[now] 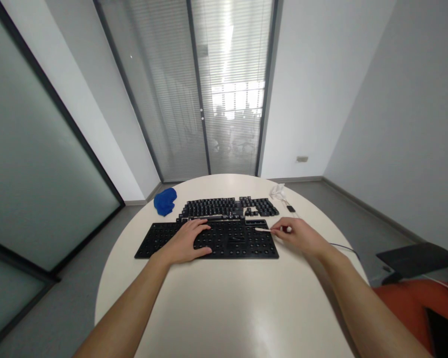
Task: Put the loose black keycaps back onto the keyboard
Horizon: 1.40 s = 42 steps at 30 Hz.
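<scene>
A black keyboard base (224,243) with its keycaps off lies flat on the white round table (216,298). My left hand (186,241) rests on its left-middle part, fingers and thumb spread. At the keyboard's right end, my right hand (294,233) pinches a cotton swab (262,229) between thumb and fingers. The swab's white tip points left, over the upper right keys area; whether it touches the board I cannot tell. Behind the base, loose black keycaps (209,206) are laid out in rows, with a further group (265,207) to the right.
A blue cloth (165,201) lies at the table's back left. Crumpled clear plastic (277,191) and a small black piece (291,209) sit at the back right. A dark cable (345,247) runs off the right edge. An orange chair (406,308) stands at the right.
</scene>
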Each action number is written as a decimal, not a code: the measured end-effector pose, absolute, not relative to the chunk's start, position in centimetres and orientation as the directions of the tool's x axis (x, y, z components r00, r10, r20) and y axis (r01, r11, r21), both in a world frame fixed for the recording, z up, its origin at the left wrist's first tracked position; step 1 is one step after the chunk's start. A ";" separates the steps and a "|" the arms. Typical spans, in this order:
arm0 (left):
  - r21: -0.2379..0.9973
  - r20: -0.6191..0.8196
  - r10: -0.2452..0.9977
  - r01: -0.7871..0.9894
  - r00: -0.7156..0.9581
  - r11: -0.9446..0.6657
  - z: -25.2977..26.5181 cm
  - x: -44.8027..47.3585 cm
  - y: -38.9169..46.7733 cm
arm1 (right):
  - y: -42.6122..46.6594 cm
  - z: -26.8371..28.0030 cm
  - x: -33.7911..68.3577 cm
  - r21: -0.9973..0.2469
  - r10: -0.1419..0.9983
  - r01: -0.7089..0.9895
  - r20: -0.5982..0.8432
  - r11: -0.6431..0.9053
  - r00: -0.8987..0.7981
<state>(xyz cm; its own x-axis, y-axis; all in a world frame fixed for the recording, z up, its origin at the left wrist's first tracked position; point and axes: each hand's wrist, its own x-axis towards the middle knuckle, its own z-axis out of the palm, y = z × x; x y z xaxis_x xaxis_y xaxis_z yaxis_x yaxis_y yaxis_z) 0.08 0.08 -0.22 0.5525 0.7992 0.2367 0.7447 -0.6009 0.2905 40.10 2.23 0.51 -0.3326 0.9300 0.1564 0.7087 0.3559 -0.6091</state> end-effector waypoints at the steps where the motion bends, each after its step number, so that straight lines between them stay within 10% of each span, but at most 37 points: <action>1: 0.291 0.236 0.799 0.744 0.553 -0.602 -0.2 0.1 0.1 | 2.2 0.5 40.2 -0.607 0.930 0.710 0.157 0.357 -0.333; 42: 0.279 0.244 0.795 0.745 0.556 -0.606 -0.3 0.0 0.1 | 1.8 0.2 41.1 -0.735 0.904 0.616 -0.011 0.282 -0.427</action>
<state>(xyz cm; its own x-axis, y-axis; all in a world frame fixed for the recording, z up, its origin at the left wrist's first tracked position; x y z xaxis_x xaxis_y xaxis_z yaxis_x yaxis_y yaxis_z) -0.01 0.14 -0.29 0.5559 0.7947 0.2436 0.7447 -0.6064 0.2787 41.12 1.82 0.18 -0.4270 0.9042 -0.0115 0.6163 0.2817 -0.7354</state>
